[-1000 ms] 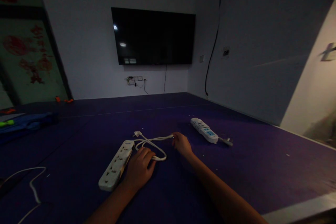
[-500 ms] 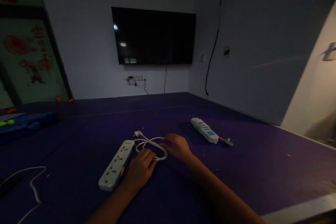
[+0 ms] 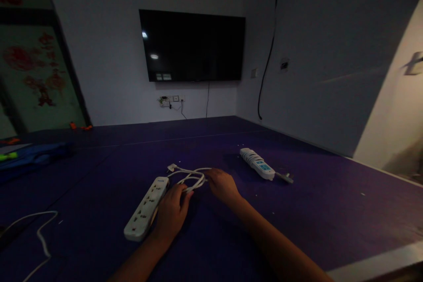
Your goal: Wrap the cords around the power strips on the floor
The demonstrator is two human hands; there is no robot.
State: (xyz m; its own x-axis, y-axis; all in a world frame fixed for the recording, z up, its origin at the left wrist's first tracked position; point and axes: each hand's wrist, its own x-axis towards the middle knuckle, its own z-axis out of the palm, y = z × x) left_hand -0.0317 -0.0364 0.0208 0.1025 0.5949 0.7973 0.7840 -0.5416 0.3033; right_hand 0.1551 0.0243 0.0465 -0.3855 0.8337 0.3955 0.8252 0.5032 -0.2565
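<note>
A white power strip (image 3: 147,207) lies slanted on the purple surface, sockets facing up. Its white cord (image 3: 198,180) is gathered in loose loops beyond my hands, and the plug (image 3: 172,167) rests at the far left of them. My left hand (image 3: 173,211) is beside the strip, with the near part of the loops between thumb and fingers. On the other side, my right hand (image 3: 223,185) has its fingers curled in at the right end of the loops, gripping the cord; its fingertips are partly hidden.
To the right lies a second power strip (image 3: 262,168) with its cord wound around it and its plug (image 3: 287,178) beside it. A loose white cable (image 3: 42,238) runs along the left. Blue cloth (image 3: 39,154) lies far left. A television (image 3: 194,46) hangs on the wall.
The cord loops have shifted away from me and look more bunched. My left thumb has spread from the fingers. My right hand stays at the loops' right end; both strips lie still.
</note>
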